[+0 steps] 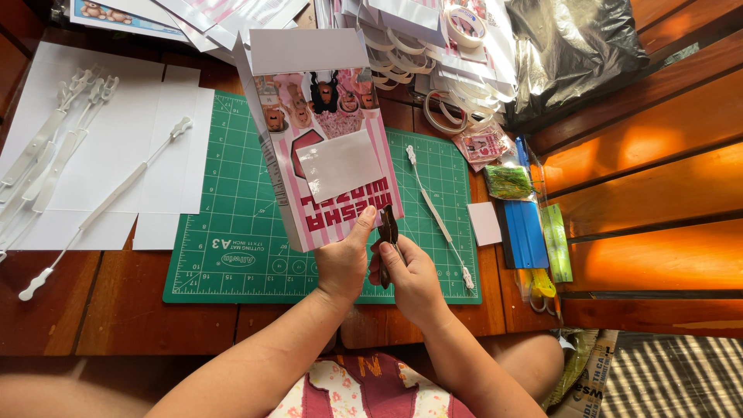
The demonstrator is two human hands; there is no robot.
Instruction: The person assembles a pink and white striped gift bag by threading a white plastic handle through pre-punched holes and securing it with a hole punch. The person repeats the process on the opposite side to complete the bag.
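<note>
From up here I judge the main risk to be the pink printed gift box (pixel 329 147) slipping or twisting — it stands tilted above the green cutting mat (pixel 232 224) at frame centre, pinched only at its lower edge, so a small turn of the wrist could crease the card or knock the clear window patch on its front askew. A second worry is the dark hand tool (pixel 388 232), which looks like a small punch or pliers: its tip sits right against the box's lower corner, and if it bites off-line the mark lands in the wrong spot.

My left hand (pixel 343 259) is mostly closed, thumb pressed up on the box's bottom edge and fingers behind it. My right hand (pixel 410 275) is curled tight around the tool's handles just right of that.

A white plastic handle strip (pixel 437 217) lies on the mat to the right — near enough to get swept. More white strips (pixel 58 147) rest on white card sheets at the left.
</note>
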